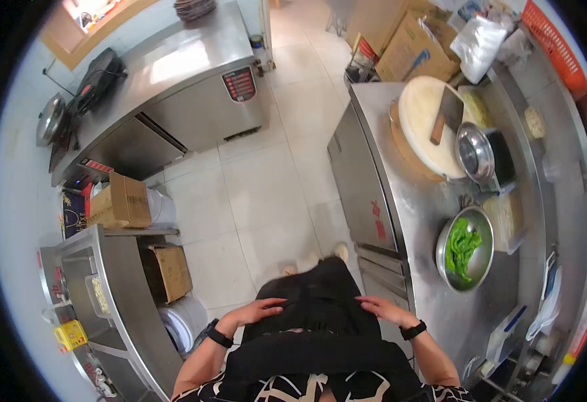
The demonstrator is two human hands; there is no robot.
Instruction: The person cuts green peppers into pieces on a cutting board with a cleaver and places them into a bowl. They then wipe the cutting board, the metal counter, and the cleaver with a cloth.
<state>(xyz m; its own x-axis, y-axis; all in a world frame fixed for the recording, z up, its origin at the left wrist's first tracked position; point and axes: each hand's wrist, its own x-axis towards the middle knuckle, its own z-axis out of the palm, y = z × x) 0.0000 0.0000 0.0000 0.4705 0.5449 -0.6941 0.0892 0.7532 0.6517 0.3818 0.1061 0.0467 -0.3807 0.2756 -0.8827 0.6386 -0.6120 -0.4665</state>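
Note:
Both hands are low in the head view, at the sides of a black apron (310, 311). My left hand (258, 312) rests against the apron's left side, fingers stretched out and holding nothing. On the other side, my right hand (382, 309) touches or hovers near the apron's edge, its fingers also extended and empty. Each wrist wears a black band. To the right, a steel bowl of green leaves (464, 249) sits on the steel counter (422, 231). Farther back, a cleaver (446, 118) lies on a round cutting board (419, 107), beside an empty-looking steel bowl (474, 151).
A steel worktop (173, 60) runs along the back left. Cardboard boxes (127, 201) and a white bucket (185, 321) stand at the left. Another cardboard box (414, 50) is at the back right, near a red basket (556, 50). Tiled floor (260, 181) lies between the counters.

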